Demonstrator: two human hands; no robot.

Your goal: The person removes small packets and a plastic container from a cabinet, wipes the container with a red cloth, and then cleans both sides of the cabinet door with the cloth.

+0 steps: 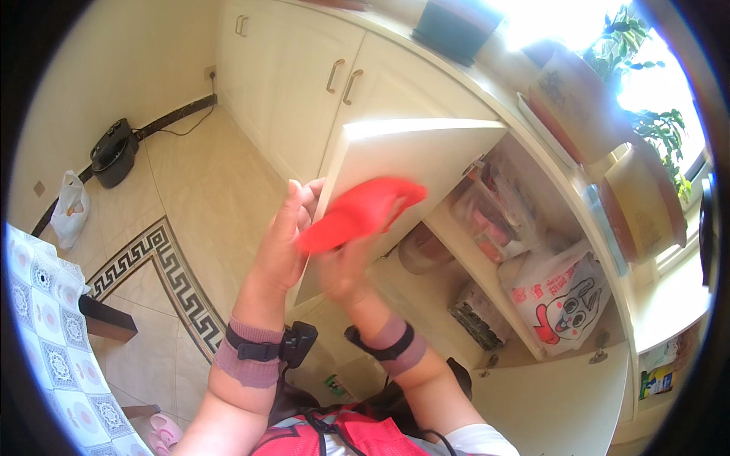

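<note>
A red cloth, blurred by motion, lies against the inner face of an open white cabinet door. My right hand holds it from below, and the cloth hides some of the fingers. At the door's free edge is my left hand, its fingers around the edge and its thumb pointing up. Behind the door, the open cabinet has a shelf with a clear plastic bag of things and a white bag with a printed cartoon face.
A second door hangs open at lower right. Flowerpots line the sill above. At left are a checked tablecloth, a wooden leg, a black appliance with a cord and a white plastic bag. Pink slippers lie below.
</note>
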